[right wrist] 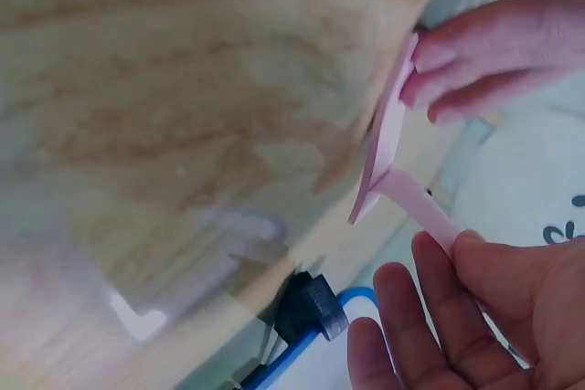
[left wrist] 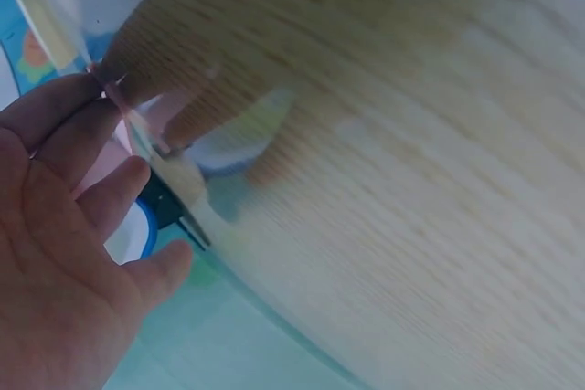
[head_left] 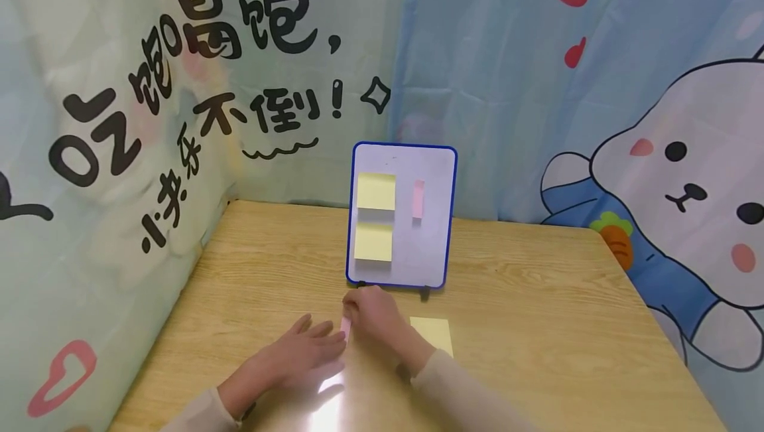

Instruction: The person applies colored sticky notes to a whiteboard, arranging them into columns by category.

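Observation:
A narrow pad of pink sticky notes lies on the table between the two hands. My right hand pinches one pink strip between thumb and forefinger; that strip curves up from the pad, one end still joined to it. My left hand rests its fingertips on the pad's other end, fingers nearly straight and spread. Just beyond the hands stands a small blue-framed whiteboard. It bears two yellow sticky notes on its left half and a pink strip note on its right.
A yellow sticky note or pad lies on the table, partly behind the right wrist. Dark feet support the whiteboard. Printed curtains hang behind and left of the wooden table, whose glossy surface reflects light.

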### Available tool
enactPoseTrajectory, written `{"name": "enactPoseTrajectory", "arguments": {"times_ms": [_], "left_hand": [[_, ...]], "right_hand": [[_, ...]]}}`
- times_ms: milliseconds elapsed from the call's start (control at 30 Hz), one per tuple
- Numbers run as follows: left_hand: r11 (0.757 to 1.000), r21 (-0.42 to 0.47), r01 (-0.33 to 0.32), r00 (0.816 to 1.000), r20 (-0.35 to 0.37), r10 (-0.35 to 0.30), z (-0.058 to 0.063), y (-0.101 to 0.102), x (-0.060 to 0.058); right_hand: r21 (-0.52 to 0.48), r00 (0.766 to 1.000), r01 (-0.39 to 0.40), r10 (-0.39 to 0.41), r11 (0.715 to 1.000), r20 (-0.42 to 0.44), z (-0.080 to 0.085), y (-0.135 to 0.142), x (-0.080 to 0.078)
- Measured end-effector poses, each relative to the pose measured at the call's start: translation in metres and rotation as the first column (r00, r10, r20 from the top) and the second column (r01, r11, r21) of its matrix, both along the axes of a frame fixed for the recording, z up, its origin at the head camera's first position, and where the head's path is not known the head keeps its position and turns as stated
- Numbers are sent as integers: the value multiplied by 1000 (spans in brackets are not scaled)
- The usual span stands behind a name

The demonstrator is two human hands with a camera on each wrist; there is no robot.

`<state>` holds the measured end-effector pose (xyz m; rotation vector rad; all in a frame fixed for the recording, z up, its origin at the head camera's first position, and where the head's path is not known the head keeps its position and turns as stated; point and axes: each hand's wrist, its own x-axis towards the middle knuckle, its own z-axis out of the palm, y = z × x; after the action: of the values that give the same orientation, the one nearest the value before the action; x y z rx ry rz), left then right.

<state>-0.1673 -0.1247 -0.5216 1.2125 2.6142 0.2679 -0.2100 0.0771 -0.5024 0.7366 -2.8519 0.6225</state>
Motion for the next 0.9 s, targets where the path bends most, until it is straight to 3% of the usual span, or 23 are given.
{"name": "enactPoseTrajectory", "arguments": {"times_ms": [133, 333, 667, 900], "left_hand": [[1000, -6, 2, 1000, -14, -2, -1, 1, 0], [1000, -14, 0, 1000, -18, -1, -3, 2, 1], [1000, -13, -3, 1000, -21, 2, 0, 2, 2], [1000, -9, -4, 1000, -18, 4, 3, 3, 2]], "right_hand": [[-8, 999, 42, -43, 999, -29, 1, 1, -4], [-23, 996, 93, -93, 995, 6, -1, 4, -7], [-77, 990, 137, -138, 988, -11, -4, 9, -14], [-125, 980, 193, -197, 973, -21, 2, 10, -16]]}}
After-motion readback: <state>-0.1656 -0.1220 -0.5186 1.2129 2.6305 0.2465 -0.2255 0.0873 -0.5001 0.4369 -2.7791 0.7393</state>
